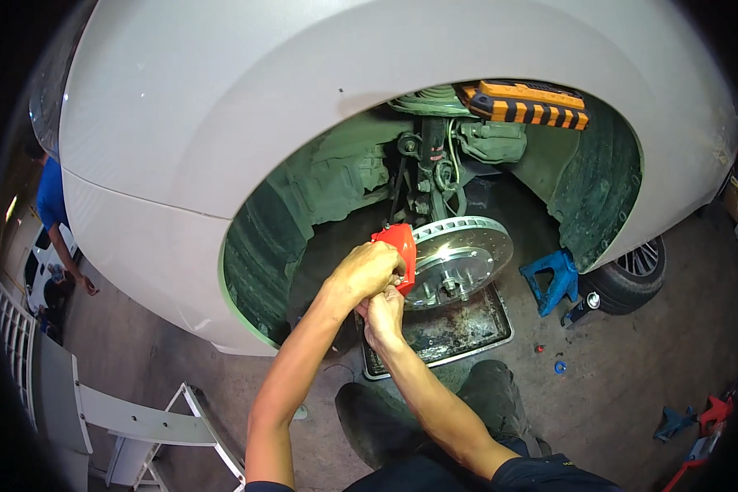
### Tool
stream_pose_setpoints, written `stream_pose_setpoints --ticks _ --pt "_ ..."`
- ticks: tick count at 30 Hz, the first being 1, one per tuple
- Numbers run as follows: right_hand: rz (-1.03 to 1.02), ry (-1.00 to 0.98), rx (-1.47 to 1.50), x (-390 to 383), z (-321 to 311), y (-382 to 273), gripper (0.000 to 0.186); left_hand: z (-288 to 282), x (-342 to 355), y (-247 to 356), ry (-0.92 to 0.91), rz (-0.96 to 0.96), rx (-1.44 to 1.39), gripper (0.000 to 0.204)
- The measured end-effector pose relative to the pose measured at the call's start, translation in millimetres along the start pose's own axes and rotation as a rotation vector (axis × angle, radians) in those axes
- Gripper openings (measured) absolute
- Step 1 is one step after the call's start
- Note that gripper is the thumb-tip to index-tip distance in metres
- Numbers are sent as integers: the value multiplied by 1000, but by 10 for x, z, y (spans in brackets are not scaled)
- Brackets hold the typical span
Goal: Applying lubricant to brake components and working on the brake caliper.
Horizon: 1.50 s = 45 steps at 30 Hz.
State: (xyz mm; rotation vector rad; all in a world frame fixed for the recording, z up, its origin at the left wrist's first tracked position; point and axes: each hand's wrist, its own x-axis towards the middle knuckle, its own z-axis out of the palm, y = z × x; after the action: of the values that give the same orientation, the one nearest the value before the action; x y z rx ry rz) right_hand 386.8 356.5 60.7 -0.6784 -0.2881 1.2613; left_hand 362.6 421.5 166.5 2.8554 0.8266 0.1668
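Note:
A red brake caliper (401, 240) sits over the left edge of a shiny brake disc (488, 238) inside the wheel arch. My left hand (369, 269) is closed against the caliper's outer side, its fingers curled around the edge. Just below it, my right hand (384, 316) is pinched at the caliper's lower end, close to the left hand. What the right fingers hold is hidden. Wheel studs stand out from the hub (449, 285) at the disc's middle. Behind the disc rises the suspension strut (432, 156).
An orange-and-black work light (533, 105) rests at the top of the arch. Under the disc lies an oily drip tray (467, 332). To the right are a blue jack stand (552, 281), a spray can (582, 308) and a wheel (635, 277). A person in blue (51, 197) stands far left.

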Motion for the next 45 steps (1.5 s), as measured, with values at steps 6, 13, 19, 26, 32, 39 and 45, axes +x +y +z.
stream_pose_setpoints --ticks 6,13,19,26,32,39,45 --pt "68 -28 449 -28 151 137 33 56 47 130 -16 -88 163 13" --pt "26 196 251 -279 323 177 24 18 14 164 7 -158 126 13" --pt "377 -261 -500 -205 -693 -1088 25 56 53 176 3 -242 34 15" --pt "258 -278 -585 68 -1031 -1323 29 105 -41 64 57 11 -30 16" --pt "20 -361 -451 39 -1207 -1286 32 17 -1 239 78 -28 -166 14" --pt "-307 -255 -1279 -5 -2768 -1582 27 85 -77 246 118 114 -16 21" --pt "217 523 -1642 -803 -5392 -1221 34 95 -55 378 59 51 130 32"
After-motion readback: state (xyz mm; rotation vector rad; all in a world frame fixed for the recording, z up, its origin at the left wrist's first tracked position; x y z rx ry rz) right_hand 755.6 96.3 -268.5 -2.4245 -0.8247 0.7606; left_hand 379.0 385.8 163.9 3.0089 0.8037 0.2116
